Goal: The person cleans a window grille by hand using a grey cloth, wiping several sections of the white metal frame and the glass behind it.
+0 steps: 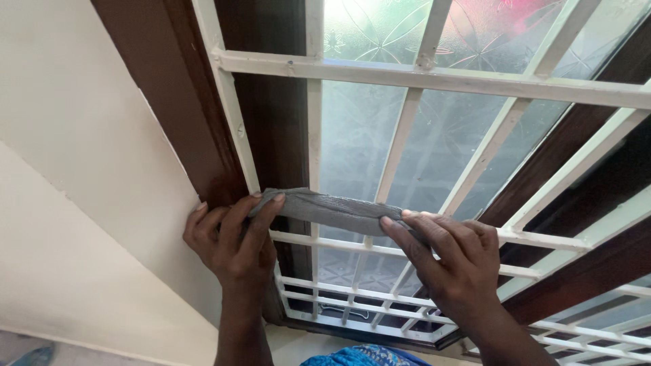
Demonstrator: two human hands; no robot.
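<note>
A grey cloth (pixel 325 207) is stretched sideways across the vertical bars of a white metal window grille (pixel 434 78). My left hand (pixel 234 237) pinches the cloth's left end against the leftmost bars, beside the dark wooden frame (pixel 203 135). My right hand (pixel 451 254) holds the cloth's right end, fingers pressing it onto a bar just above a horizontal rail. The cloth sags slightly between the two hands.
Frosted patterned glass (pixel 380 135) sits behind the grille, with dark wooden sashes (pixel 583 176) at the right. A cream wall (pixel 81 169) fills the left side. A blue patterned fabric (pixel 366 356) shows at the bottom edge.
</note>
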